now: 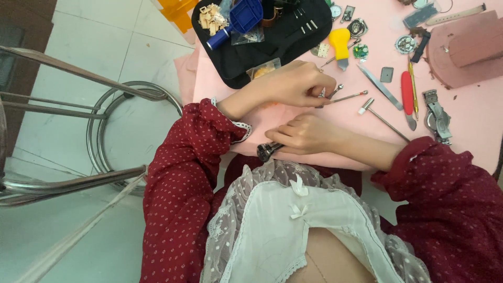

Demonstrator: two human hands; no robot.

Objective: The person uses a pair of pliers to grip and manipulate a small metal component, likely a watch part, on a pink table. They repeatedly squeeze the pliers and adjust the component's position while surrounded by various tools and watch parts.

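Left hand pinched shut on a small metal part, steadied above the pink worktop. Right hand wrapped around a dark-tipped tool, resting near the edge for support.

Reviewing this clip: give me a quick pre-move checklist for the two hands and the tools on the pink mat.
1. Left hand grips a thin metal tool: ok.
2. Right hand holds a dark knurled tool at the mat edge: ok.
3. Small part between the left fingers visible: cannot tell.
4. Red-handled tool and yellow tool lie apart from the hands: ok.
5. Knurled tool fully on the pink mat: not ok, it overhangs.
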